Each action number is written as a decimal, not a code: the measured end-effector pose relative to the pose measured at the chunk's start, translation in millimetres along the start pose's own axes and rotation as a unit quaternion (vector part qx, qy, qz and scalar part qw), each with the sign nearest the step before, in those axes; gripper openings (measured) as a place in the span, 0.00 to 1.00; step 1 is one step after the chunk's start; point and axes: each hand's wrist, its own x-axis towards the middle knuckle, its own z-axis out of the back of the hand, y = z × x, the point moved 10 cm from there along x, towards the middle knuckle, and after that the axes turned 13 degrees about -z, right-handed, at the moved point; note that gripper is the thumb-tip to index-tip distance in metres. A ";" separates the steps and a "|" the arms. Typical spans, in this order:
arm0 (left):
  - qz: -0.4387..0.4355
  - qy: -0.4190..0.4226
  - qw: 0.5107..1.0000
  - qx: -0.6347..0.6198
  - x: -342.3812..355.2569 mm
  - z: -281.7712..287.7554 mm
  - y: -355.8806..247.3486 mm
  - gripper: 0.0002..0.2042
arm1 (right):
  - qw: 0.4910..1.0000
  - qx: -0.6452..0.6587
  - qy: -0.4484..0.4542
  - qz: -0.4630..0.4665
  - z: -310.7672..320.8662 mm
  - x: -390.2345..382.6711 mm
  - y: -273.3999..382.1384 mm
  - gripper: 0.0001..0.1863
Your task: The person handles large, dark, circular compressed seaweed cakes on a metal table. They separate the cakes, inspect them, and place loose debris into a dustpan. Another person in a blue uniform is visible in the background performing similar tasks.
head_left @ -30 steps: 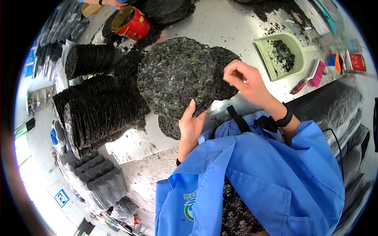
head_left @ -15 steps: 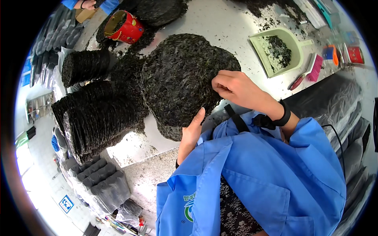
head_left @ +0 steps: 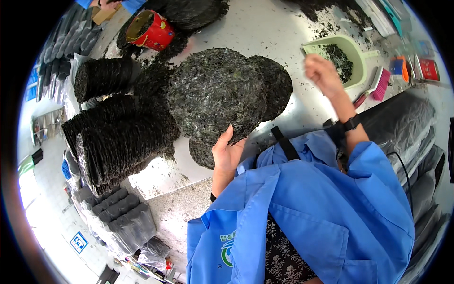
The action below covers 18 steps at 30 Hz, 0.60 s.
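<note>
My left hand (head_left: 228,147) grips the lower edge of a round, dark green-black dried seaweed sheet (head_left: 213,92), thumb on top. Another round sheet (head_left: 276,87) shows behind it at the right, and part of one below. My right hand (head_left: 323,74) is raised apart from the sheet, in front of the pale green dustpan (head_left: 359,68), its fingers curled and slightly blurred; I cannot make out anything in them. Thick rows of stacked seaweed sheets (head_left: 113,149) stand on the table to the left, with loose seaweed between them and the held sheet.
A red bucket (head_left: 158,33) and flat seaweed piles (head_left: 198,14) are at the back. Another person's hand (head_left: 106,4) shows at top left. A pink brush (head_left: 380,85) lies at the right. Plastic-wrapped dark stacks (head_left: 123,215) sit lower left, and more at the right edge.
My right hand has lifted off the sheet and moved up and right toward the dustpan. My left hand still holds the sheet. The other person's hands shifted slightly.
</note>
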 end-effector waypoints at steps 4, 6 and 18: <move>0.009 0.035 0.999 0.019 1.8 -6.5 0.3 0.23 | 0.957 -0.151 -0.242 0.049 166.6 32.5 -2.2 0.08; 0.016 0.034 0.999 0.013 2.8 -4.7 1.9 0.23 | 0.902 -0.278 -0.327 0.046 232.0 39.9 -8.8 0.09; -0.155 0.065 0.883 0.438 7.6 -19.7 -38.4 0.21 | 0.952 -0.284 -0.093 0.064 51.8 4.1 27.5 0.18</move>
